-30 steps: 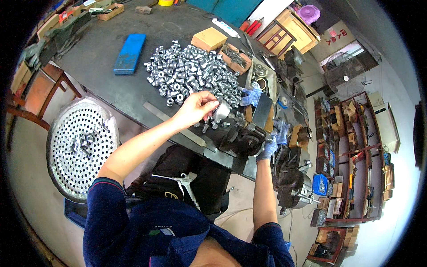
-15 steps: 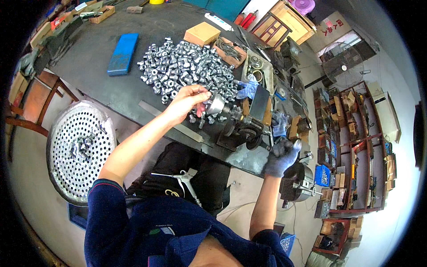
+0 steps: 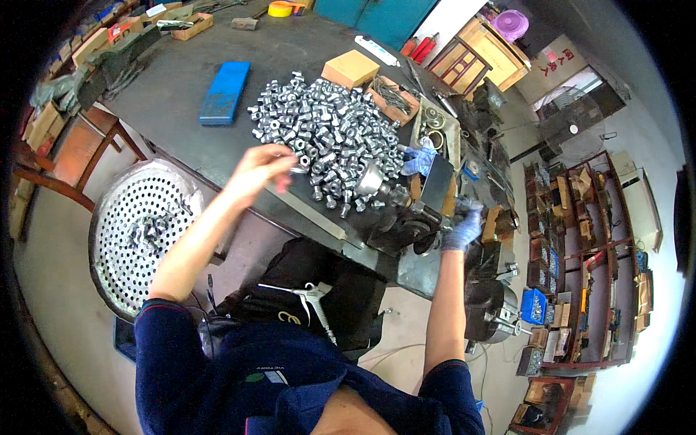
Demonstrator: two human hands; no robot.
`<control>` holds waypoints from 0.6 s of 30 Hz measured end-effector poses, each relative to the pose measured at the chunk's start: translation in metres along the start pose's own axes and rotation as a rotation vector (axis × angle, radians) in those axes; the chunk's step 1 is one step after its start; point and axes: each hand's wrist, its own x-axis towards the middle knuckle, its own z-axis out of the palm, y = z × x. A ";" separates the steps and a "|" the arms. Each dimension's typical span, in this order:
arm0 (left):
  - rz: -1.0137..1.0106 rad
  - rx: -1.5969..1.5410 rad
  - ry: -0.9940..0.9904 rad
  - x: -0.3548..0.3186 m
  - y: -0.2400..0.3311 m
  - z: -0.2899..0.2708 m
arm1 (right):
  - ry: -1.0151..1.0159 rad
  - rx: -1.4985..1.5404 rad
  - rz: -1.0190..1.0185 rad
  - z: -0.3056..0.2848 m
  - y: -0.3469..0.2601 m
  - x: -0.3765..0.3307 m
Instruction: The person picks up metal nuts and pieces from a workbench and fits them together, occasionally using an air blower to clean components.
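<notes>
The bare left hand hangs just above the near edge of the dark workbench, fingers curled inward and loosely bunched; a small silvery piece seems to sit at the fingertips, but motion blur makes it impossible to tell whether anything is actually pinched. The left forearm runs back from it toward the lower left, bare to a rolled navy sleeve.

Just to the right of that hand lies the heap of small shiny metal nuts and fittings, spread across the bench top, its nearest pieces close to the fingers. Beyond the heap's right edge a silvery cone-shaped chuck juts from a dark bench machine.

The right hand, in a blue work glove, is closed around a part of that machine — a lever or handle, though the part itself is hidden under the glove. The right arm reaches straight up from the lower edge, elbow nearly locked.

Farther out: a flat blue rectangular block lies on the bench behind the left hand, and a round perforated metal tray holding a few metal pieces stands below the bench, left of the forearm.
</notes>
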 end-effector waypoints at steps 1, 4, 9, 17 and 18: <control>0.006 0.069 0.078 -0.014 0.000 -0.024 | -0.027 0.189 0.102 0.001 -0.011 0.000; -0.036 0.292 0.343 -0.075 -0.009 -0.109 | 0.108 0.253 0.181 0.049 -0.091 -0.066; -0.225 0.736 0.640 -0.151 -0.013 -0.186 | -0.113 0.294 0.070 -0.001 -0.099 -0.108; -0.152 1.612 0.755 -0.187 -0.014 -0.226 | 0.017 0.253 0.345 -0.034 -0.032 -0.129; -0.059 1.650 0.733 -0.181 -0.019 -0.228 | 0.022 0.265 0.349 -0.039 -0.024 -0.124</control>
